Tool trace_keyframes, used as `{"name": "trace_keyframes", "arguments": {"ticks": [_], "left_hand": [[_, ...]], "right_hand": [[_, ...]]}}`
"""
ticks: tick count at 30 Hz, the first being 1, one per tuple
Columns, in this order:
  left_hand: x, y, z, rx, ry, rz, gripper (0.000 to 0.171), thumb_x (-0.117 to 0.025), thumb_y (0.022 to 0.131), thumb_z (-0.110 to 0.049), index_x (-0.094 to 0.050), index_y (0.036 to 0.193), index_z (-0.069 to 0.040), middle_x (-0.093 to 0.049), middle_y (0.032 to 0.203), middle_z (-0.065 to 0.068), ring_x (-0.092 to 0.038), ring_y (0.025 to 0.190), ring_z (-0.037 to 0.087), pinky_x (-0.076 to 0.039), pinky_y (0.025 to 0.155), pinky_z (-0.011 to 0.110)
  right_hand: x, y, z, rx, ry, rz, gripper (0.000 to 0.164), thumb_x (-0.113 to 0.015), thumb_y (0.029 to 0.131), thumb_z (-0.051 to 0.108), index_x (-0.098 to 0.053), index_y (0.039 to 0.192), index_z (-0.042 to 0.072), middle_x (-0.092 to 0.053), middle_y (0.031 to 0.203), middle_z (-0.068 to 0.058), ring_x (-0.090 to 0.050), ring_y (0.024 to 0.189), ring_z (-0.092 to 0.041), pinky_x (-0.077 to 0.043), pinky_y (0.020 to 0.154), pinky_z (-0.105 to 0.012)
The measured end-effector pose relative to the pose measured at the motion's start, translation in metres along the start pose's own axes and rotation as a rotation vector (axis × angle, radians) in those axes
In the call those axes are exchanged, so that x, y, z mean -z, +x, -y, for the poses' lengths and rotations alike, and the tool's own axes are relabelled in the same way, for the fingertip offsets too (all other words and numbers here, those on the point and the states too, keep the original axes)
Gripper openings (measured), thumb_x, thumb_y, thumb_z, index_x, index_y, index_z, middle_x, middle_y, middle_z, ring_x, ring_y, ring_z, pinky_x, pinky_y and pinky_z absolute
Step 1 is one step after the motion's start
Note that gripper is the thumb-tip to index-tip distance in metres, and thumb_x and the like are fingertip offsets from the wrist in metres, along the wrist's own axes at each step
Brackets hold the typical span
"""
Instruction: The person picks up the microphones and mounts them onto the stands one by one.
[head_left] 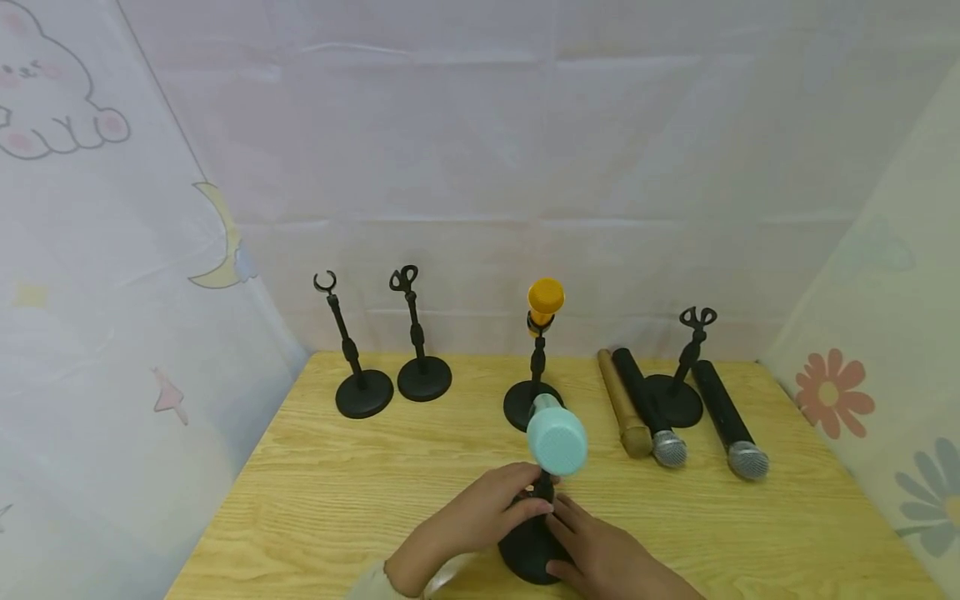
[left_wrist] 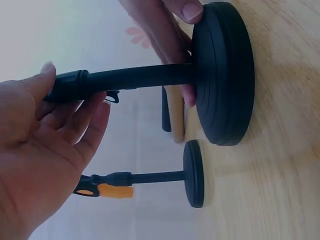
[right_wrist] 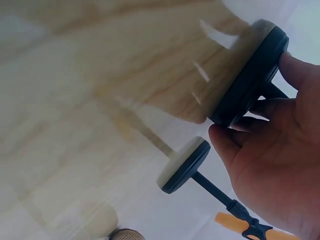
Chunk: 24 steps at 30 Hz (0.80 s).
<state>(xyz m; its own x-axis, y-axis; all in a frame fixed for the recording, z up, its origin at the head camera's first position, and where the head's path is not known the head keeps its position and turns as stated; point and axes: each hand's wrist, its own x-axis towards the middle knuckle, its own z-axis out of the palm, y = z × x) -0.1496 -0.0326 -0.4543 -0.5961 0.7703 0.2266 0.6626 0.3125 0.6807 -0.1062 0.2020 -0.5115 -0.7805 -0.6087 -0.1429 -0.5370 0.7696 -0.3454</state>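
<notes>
A mint-green microphone (head_left: 557,440) sits at the top of a black desktop microphone stand (left_wrist: 135,77) near the front of the table. My left hand (head_left: 483,512) grips the collar of its pole, thumb on one side and fingers on the other. Lower down, my right hand (right_wrist: 280,145) holds the round base (right_wrist: 250,75) at its rim, with the thumb and fingers apart around it. Whether the base touches the table, I cannot tell. Behind it, a yellow microphone (head_left: 546,297) rests in the clip of another black stand (head_left: 537,358).
Two stands with bare clips, one C-shaped (head_left: 348,350) and one looped (head_left: 417,337), stand at the back left. On the right, a gold microphone (head_left: 622,404) and two black microphones (head_left: 641,392) (head_left: 723,408) lie around another bare stand (head_left: 678,400). Patterned curtains (head_left: 480,167) border the wooden table (head_left: 337,492).
</notes>
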Motion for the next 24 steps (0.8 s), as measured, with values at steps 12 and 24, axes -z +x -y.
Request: {"name": "trace_keyframes", "arguments": {"ticks": [12, 24], "left_hand": [[-0.011, 0.003, 0.002, -0.02, -0.103, -0.208, 0.017, -0.065, 0.098, -0.029, -0.071, 0.11, -0.018, -0.076, 0.107, -0.005, -0.067, 0.1, -0.004, -0.054, 0.079, 0.012], [-0.017, 0.004, -0.003, 0.122, -0.158, -0.354, 0.027, -0.08, 0.086, -0.035, -0.078, 0.104, -0.014, -0.077, 0.096, -0.005, -0.069, 0.085, -0.004, -0.055, 0.071, 0.013]], "right_hand": [[0.005, 0.001, 0.005, -0.019, -0.012, 0.006, 0.078, -0.049, 0.098, 0.064, -0.052, 0.147, 0.003, -0.039, 0.157, -0.022, -0.048, 0.138, -0.039, -0.054, 0.096, -0.049], [0.005, 0.002, 0.007, -0.065, 0.023, 0.043, 0.077, -0.052, 0.098, 0.063, -0.05, 0.149, 0.005, -0.032, 0.162, -0.019, -0.048, 0.138, -0.038, -0.052, 0.099, -0.051]]}}
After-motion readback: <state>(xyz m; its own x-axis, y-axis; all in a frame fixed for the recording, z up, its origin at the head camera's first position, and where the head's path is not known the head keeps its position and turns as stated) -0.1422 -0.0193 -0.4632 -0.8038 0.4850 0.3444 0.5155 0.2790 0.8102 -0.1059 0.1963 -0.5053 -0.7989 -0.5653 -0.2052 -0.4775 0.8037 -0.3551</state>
